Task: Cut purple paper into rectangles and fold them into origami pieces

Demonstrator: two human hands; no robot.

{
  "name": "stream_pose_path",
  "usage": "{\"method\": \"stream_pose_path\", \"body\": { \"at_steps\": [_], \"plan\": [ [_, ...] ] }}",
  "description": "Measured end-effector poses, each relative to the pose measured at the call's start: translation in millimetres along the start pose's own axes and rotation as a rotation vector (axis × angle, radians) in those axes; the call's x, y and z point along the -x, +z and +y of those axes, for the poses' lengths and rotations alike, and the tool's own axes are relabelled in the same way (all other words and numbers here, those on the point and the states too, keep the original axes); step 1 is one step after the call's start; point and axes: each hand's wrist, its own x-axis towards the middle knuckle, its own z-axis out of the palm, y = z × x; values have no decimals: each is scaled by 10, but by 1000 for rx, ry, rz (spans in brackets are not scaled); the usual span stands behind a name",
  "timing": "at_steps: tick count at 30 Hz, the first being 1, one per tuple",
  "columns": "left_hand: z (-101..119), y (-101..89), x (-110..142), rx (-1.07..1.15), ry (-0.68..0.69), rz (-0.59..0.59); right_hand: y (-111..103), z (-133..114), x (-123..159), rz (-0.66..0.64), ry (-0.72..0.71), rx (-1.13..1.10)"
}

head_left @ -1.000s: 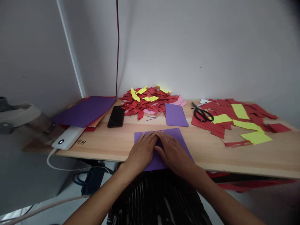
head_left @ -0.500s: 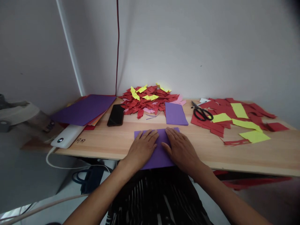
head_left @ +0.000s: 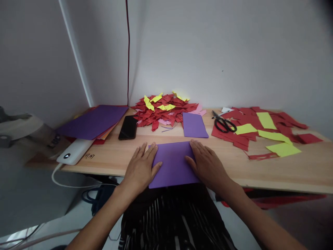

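A sheet of purple paper (head_left: 173, 163) lies at the table's front edge, its near side reaching the edge by my lap. My left hand (head_left: 142, 166) rests flat over the sheet's left edge, fingers stretched out and thumb on the paper. On the right edge lies my right hand (head_left: 206, 163), palm down with its fingers extended and thumb pointing inward. Neither hand grips anything. Behind the sheet is a smaller purple paper piece (head_left: 195, 125). Black-handled scissors (head_left: 224, 123) lie partly open to the right of it.
A heap of folded red paper pieces (head_left: 156, 116) with some yellow and pink sits against the wall. Cut red strips and yellow pieces (head_left: 283, 150) spread at right. At left are a black phone (head_left: 128, 127), a white power bank (head_left: 75, 151) with a cable, and stacked purple sheets (head_left: 93, 121).
My hands have slid apart across the purple sheet, the left one outward to its left edge and the right one slightly to the right. More of the sheet's middle now shows.
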Motion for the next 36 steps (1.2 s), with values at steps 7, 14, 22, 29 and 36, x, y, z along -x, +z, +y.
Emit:
{"method": "stream_pose_path", "body": {
  "at_steps": [7,14,22,29,36],
  "plan": [
    [36,-86,5,-38,-10,-4,-122,-146,-43,-83,36,20],
    [294,83,-177,105,173,-39,-176,-692,-183,-86,-135,-202],
    [217,76,-165,48,150,-74,-97,-654,-217,-164,-124,-181],
    [126,46,-147,21,121,-48,-28,-281,-85,-65,-66,-55],
    [-21,16,-59,-9,70,-52,-36,-16,47,-53,14,21]
  ]
}}
